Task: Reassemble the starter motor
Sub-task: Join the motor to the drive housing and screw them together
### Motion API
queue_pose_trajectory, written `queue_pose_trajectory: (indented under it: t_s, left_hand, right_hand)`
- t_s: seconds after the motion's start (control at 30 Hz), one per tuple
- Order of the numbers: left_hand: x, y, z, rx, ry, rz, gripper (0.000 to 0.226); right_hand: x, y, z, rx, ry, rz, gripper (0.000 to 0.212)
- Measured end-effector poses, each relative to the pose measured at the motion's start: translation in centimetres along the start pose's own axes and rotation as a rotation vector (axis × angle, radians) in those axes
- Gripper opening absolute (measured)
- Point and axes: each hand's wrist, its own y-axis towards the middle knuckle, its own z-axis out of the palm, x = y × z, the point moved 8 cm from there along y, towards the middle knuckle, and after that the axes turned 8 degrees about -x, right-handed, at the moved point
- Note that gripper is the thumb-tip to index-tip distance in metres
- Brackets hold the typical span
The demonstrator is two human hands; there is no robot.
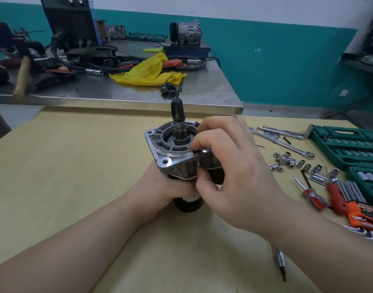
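Observation:
The starter motor [173, 149] stands upright in the middle of the wooden table [75, 166], its grey aluminium nose housing on top and its black body [187, 205] below. A pinion gear and black-tipped shaft [178, 115] stick up from the housing. My left hand [160, 185] grips the black body from the left. My right hand [228, 161] curls around the right side of the housing, thumb low and fingertips at the rim; what they pinch is hidden.
Spanners [287, 142], loose sockets [287, 160], red screwdrivers [314, 196] and a hex key set [359, 210] lie to the right, beside green socket cases [350, 149]. A bit driver [280, 263] lies near my right forearm. Behind stands a steel bench [139, 94] with a yellow rag [149, 72] and a brush holder [168, 88].

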Motion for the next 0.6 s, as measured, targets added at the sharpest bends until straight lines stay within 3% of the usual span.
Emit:
queue_pose_trajectory:
  t_s: [0.3,0.6]
  left_hand:
    - [1.0,-0.1,-0.6,-0.034,0.043,0.001,0.058]
    - [1.2,-0.2,-0.6,-0.025,0.010,0.008,0.061]
  right_hand:
    - [-1.6,0.7,-1.2,0.117,0.091,-0.082,0.022]
    - [-1.9,0.5,-1.5,0.087,0.126,-0.057,0.026]
